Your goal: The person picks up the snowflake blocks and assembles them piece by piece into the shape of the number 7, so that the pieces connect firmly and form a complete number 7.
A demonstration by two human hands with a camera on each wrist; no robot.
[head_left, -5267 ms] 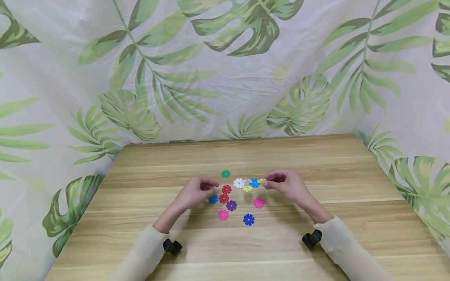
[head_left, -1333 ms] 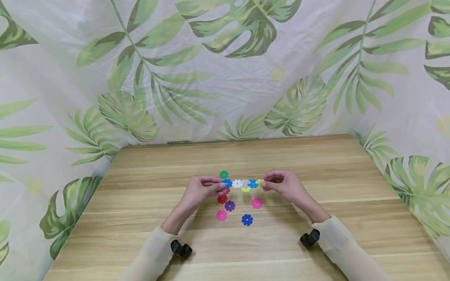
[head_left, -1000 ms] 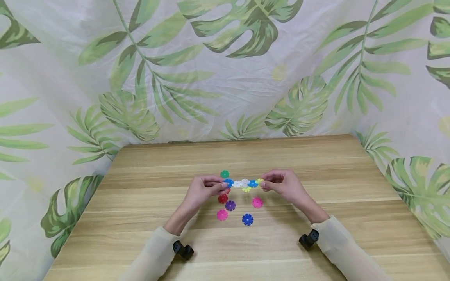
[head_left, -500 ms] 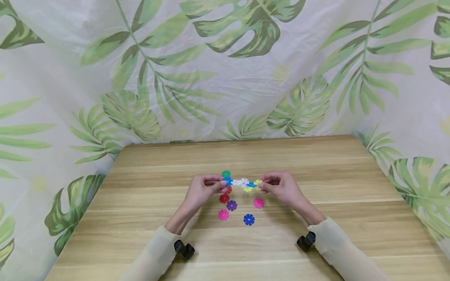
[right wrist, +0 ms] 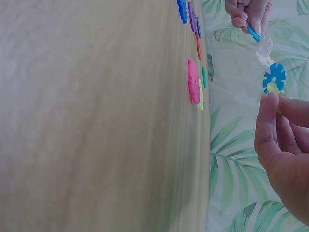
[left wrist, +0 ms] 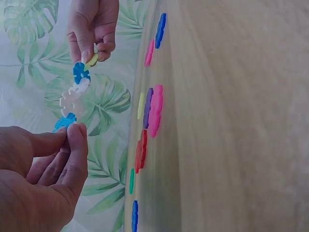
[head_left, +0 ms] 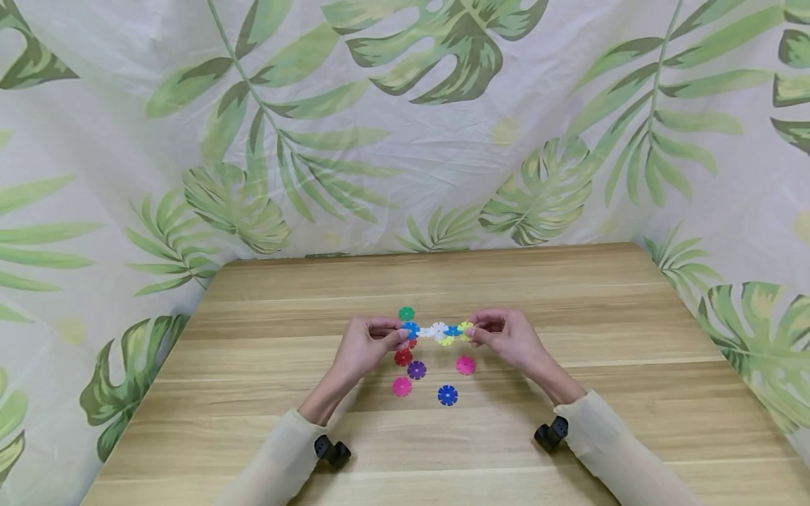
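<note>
Above the table, both hands hold a chain of notched plastic snowflake discs between them. With thumb and fingers, my left hand [head_left: 363, 346] pinches the light blue snowflake disc [head_left: 412, 330] at the left end. White snowflake discs [right wrist: 264, 46] follow it, then another blue snowflake disc [right wrist: 275, 74]. At the right end, my right hand [head_left: 515, 341] pinches a yellow snowflake disc [head_left: 465, 328], partly covered by the fingertips. The discs sit at differing angles. Whether the left blue disc is slotted into the white one I cannot tell.
Loose discs lie on the wooden table [head_left: 569, 436]: green [head_left: 406, 313], red [head_left: 403, 358], purple [head_left: 416, 370], dark blue [head_left: 447, 395], two pink and a yellow. One more blue disc [left wrist: 134, 216] shows in the left wrist view. A leaf-print cloth [head_left: 436, 176] hangs behind.
About five seconds ago the left hand was apart from the chain; now it holds a blue disc at its left end. Over the last second the chain's discs have turned and the right hand shifted slightly left.
</note>
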